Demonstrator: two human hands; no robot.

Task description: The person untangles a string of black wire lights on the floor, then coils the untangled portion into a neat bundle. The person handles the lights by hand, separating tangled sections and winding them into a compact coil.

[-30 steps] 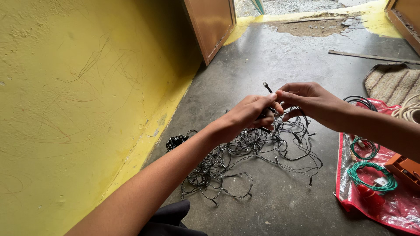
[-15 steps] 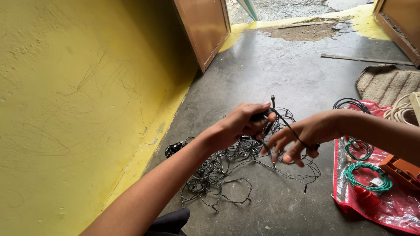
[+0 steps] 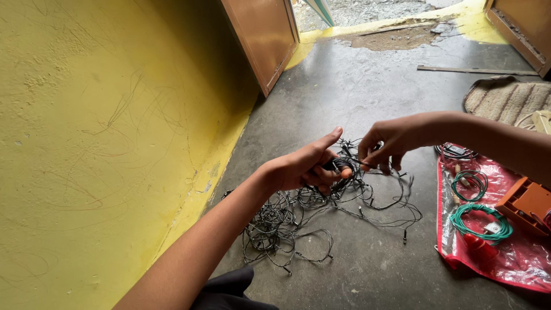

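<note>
A tangle of thin black wire [image 3: 298,221] with small bulbs lies on the grey concrete floor. My left hand [image 3: 307,166] is closed around a small wound bundle of that black wire, thumb stretched out. My right hand [image 3: 385,143] is just to its right, fingers pinching a strand of the same wire that runs between the two hands. Both hands hover above the far end of the tangle.
A red plastic sheet [image 3: 516,258] at the right carries green wire coils [image 3: 481,221], an orange box [image 3: 527,204] and small parts. A yellow wall [image 3: 103,143] fills the left. A brown door [image 3: 261,34] and a mat [image 3: 508,97] lie further back.
My right hand rose from below the bundle to level with my left hand and now pinches a strand. My left hand keeps its grip on the bundle. The camera shifted slightly.
</note>
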